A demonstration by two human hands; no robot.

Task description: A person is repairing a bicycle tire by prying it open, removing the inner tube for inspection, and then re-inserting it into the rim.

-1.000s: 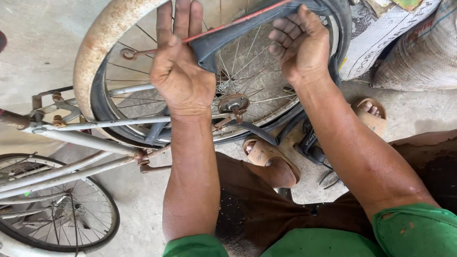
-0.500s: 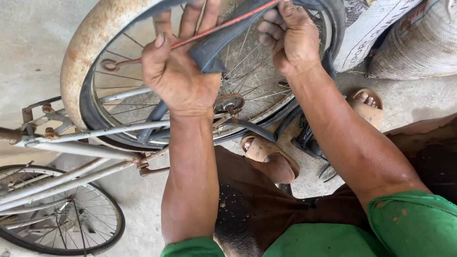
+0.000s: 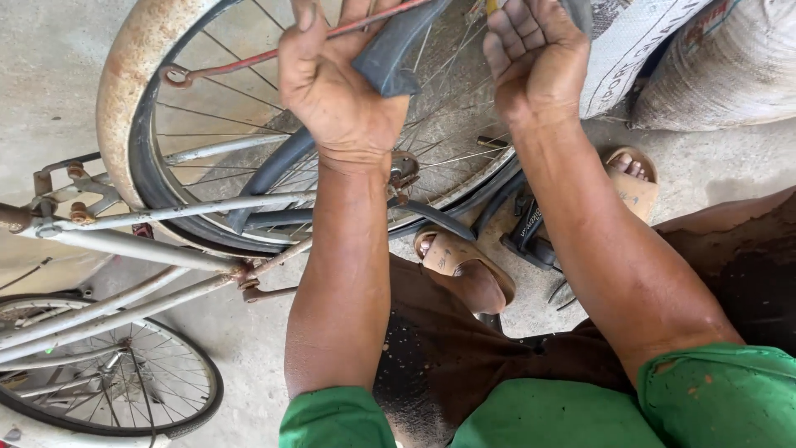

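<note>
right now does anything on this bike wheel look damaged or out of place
Yes. The mudguard over the wheel is rusted and blotchy, and a black rubber tube hangs across the spokes instead of sitting on the rim, pinched by the left hand.

Dark grey rubber inner tube (image 3: 390, 58); rust-mottled cream metal mudguard (image 3: 124, 75); silver spoked bicycle wheel (image 3: 240, 99); green short sleeves (image 3: 721, 398); tan sandals (image 3: 464, 270); white woven sack (image 3: 630, 41), dark print.

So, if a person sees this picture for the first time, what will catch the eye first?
First the two hands at top centre: the left hand grips a dark rubber inner tube, the right hand is clenched beside it. Behind them a bicycle wheel with a rusty mudguard fills the upper left.
</note>
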